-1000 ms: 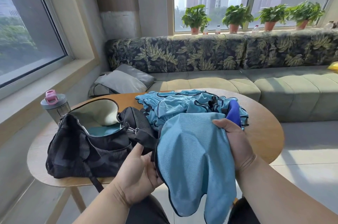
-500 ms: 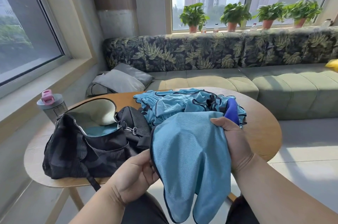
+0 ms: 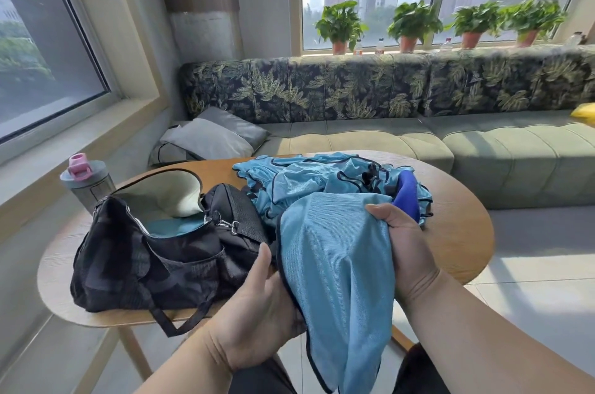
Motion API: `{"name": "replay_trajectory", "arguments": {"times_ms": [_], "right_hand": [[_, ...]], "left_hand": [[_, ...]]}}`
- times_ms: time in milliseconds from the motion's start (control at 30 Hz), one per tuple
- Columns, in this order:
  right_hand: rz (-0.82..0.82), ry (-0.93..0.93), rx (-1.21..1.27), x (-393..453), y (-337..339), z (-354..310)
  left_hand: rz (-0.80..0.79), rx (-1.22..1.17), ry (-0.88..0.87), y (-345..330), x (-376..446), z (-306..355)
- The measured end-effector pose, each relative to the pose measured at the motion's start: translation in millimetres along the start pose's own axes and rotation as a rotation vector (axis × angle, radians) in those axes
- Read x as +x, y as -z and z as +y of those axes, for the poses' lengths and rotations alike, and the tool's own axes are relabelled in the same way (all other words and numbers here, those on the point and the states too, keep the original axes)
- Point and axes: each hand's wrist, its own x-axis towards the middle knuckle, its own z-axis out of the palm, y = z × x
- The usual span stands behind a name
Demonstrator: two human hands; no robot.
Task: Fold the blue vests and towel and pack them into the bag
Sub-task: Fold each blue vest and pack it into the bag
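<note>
- Both hands busy on one blue vest (image 3: pixel 338 281): left hand (image 3: pixel 257 310) gripping its dark-piped left edge from below, thumb pointing up; right hand (image 3: pixel 404 248) bunching the upper right corner in curled fingers.
- Held up off the worktop (image 3: pixel 457 232) and toward the body, lower end hanging down past the front edge — probably to let the cloth drop straight and find its edges before a fold.
- Gripped at two opposite sides, likely so as to spread the panel flat; not yet folded, judging from the loose drape.
- Just behind the right hand, a rumpled heap of more blue vests (image 3: pixel 322 178) lying on the worktop, within easy reach and awaiting the same treatment.
- Tucked into that heap on the right, a darker blue piece (image 3: pixel 407 197), possibly the towel; cannot tell for certain.
- To the left, touching the heap, a black bag (image 3: pixel 145 258) with its flap thrown back and mouth gaping upward, ready for loading; something teal-blue visible inside, perhaps an item already packed.
- Beyond the bag at the worktop's far left edge, a grey bottle (image 3: pixel 87 181) with a pink cap, upright, clear of the folding space.
- Task judged at an early stage, most garments unfolded.
</note>
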Motion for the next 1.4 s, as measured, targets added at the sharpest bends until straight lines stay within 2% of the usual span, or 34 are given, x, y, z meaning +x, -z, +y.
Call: {"name": "replay_trajectory", "arguments": {"times_ms": [167,333,567,667,733,800,867,1000,1100,1200,1300,1400], "right_hand": [[-0.052,-0.016,0.019,-1,-3,2],[-0.010,-0.036,0.011,-1,-5,2],[0.113,-0.119,-0.088,3,10,-8],[0.090,-0.229,-0.189,4,17,-11],[0.070,-0.246,-0.328,3,23,-12],[0.026,-0.241,-0.580,1,26,-11],[0.006,-0.169,-0.702,0,21,-13],[0.095,0.094,-0.462,3,14,-25],[0.068,0.030,-0.603,-3,9,-20],[0.000,-0.037,-0.716,-12,6,-11],[0.099,0.087,-0.673,-13,3,-20],[0.172,0.193,-0.734,-12,-4,-30]], "left_hand": [[-0.101,-0.043,0.025,-7,-2,-17],[-0.099,-0.125,0.003,-24,-4,-23],[0.165,-0.156,-0.205,-21,-6,10],[0.281,-0.162,-0.301,-16,-6,23],[0.392,-0.109,-0.396,-17,-10,32],[0.490,0.004,-0.447,-14,-12,39],[0.543,0.095,-0.490,-8,-13,45],[0.508,0.190,-0.519,-12,-18,56],[0.464,0.225,-0.481,-19,-19,58],[0.488,0.223,-0.414,-15,-17,56],[0.483,0.253,-0.413,-14,-22,59],[0.495,0.232,-0.446,-20,-23,61]]}}
